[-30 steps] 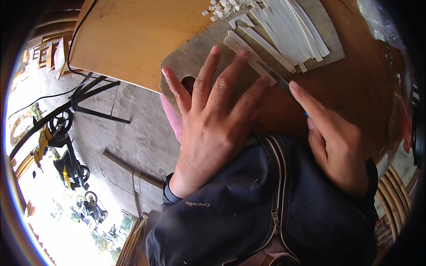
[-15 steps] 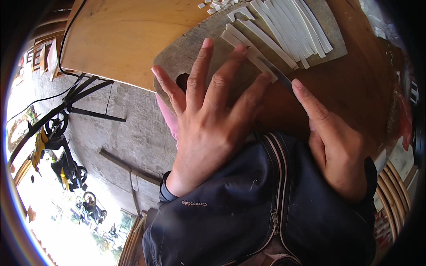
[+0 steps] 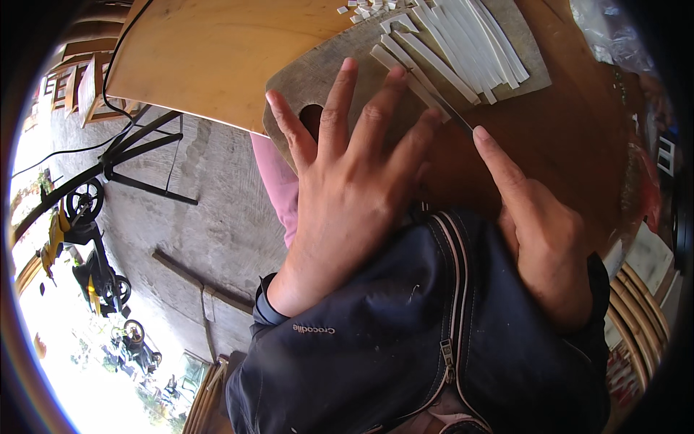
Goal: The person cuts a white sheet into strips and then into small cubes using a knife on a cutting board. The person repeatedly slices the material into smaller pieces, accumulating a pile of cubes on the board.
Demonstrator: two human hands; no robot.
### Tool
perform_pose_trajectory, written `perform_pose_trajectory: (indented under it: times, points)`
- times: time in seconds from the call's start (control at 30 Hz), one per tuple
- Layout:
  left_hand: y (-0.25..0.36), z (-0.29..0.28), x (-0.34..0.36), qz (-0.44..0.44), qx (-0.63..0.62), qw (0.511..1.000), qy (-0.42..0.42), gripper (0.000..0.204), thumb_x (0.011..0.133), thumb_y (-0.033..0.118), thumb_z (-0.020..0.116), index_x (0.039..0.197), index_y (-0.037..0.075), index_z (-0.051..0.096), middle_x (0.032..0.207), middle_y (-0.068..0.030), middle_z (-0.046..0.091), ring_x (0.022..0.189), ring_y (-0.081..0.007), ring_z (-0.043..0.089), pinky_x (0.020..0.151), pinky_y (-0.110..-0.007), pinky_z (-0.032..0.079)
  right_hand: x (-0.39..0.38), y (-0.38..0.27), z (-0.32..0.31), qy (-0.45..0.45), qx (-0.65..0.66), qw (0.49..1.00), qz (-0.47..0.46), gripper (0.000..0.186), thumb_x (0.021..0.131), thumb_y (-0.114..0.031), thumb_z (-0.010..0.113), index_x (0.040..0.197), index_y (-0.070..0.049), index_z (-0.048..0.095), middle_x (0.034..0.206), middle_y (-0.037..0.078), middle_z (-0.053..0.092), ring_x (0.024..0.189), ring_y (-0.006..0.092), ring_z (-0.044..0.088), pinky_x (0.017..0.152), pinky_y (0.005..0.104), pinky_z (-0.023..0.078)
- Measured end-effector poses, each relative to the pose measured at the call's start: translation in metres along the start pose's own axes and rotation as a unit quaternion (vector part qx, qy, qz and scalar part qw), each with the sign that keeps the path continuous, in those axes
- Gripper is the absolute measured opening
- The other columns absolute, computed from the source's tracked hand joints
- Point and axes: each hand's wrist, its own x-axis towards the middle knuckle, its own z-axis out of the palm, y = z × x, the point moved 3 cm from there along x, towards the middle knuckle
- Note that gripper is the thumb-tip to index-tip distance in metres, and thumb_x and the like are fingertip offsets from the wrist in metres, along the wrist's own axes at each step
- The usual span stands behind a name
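Note:
A worn wooden cutting board (image 3: 289, 83) lies on the table at the top. My left hand (image 3: 347, 195) is spread over its near edge, with fingertips on or beside a flat white strip (image 3: 381, 55). In my right hand (image 3: 542, 231) is a slim knife (image 3: 452, 111), its handle hidden by the fist and the index finger stretched along its back. The thin blade runs lengthwise along that strip, seen nearly edge-on. Farther right on the board lies a row of white strips (image 3: 473, 43), with a bent offcut (image 3: 399, 23) beside them.
Several small white cut pieces (image 3: 365, 9) are heaped beyond the board on the wooden tabletop (image 3: 210, 58). Clear plastic (image 3: 603, 32) lies at the far right. A black cable (image 3: 119, 50) hangs over the table's left side. Motorcycles (image 3: 97, 260) stand farther left.
The knife blade has turned from showing its flat side to nearly edge-on and reaches farther along the strip. My left hand keeps its spread pose; the whole view has shifted slightly.

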Motion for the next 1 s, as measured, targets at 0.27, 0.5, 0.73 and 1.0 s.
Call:
perform_pose_trajectory:
  times: [0.27, 0.5, 0.73, 1.0]
  points:
    - [-0.006, 0.009, -0.003, 0.045, 0.006, 0.998, 0.044, 0.055, 0.077, 0.026, 0.081, 0.13, 0.028, 0.067, 0.15, -0.0049, 0.052, 0.148, -0.0379, 0.037, 0.115, -0.083, 0.007, -0.012, 0.002, 0.002, 0.003, 0.012, 1.0, 0.014, 0.076, 0.079, 0.01, 0.059, 0.15, -0.016, 0.057, 0.071, 0.008, 0.051, 0.056, 0.0164, 0.051, 0.055, 0.0338, 0.045]
    - [-0.008, 0.012, -0.005, 0.048, 0.004, 0.997, 0.063, 0.055, 0.077, 0.028, 0.082, 0.13, 0.029, 0.067, 0.15, -0.0045, 0.052, 0.147, -0.0382, 0.038, 0.115, -0.083, 0.007, -0.019, 0.005, 0.0, -0.019, 0.008, 1.0, 0.017, 0.075, 0.083, 0.003, 0.065, 0.153, -0.023, 0.052, 0.07, 0.01, 0.048, 0.059, 0.0287, 0.06, 0.058, 0.0454, 0.052]
    - [-0.009, 0.015, -0.005, 0.028, 0.007, 0.998, 0.062, 0.054, 0.081, 0.028, 0.08, 0.133, 0.034, 0.067, 0.151, 0.0009, 0.053, 0.147, -0.0318, 0.041, 0.12, -0.074, 0.013, -0.023, 0.021, -0.006, -0.039, 0.059, 0.997, 0.022, 0.07, 0.085, 0.011, 0.059, 0.149, -0.018, 0.056, 0.096, 0.018, 0.066, 0.077, 0.0324, 0.069, 0.072, 0.0425, 0.054]
    - [-0.008, 0.018, 0.0, 0.014, -0.016, 0.997, 0.08, 0.051, 0.082, 0.027, 0.081, 0.13, 0.031, 0.067, 0.148, -0.0025, 0.054, 0.146, -0.0335, 0.043, 0.12, -0.075, 0.012, -0.012, 0.04, -0.019, 0.057, 0.127, 0.989, 0.046, 0.059, 0.094, 0.012, 0.051, 0.149, -0.01, 0.057, 0.124, 0.011, 0.072, 0.077, 0.0103, 0.06, 0.072, 0.0252, 0.05]
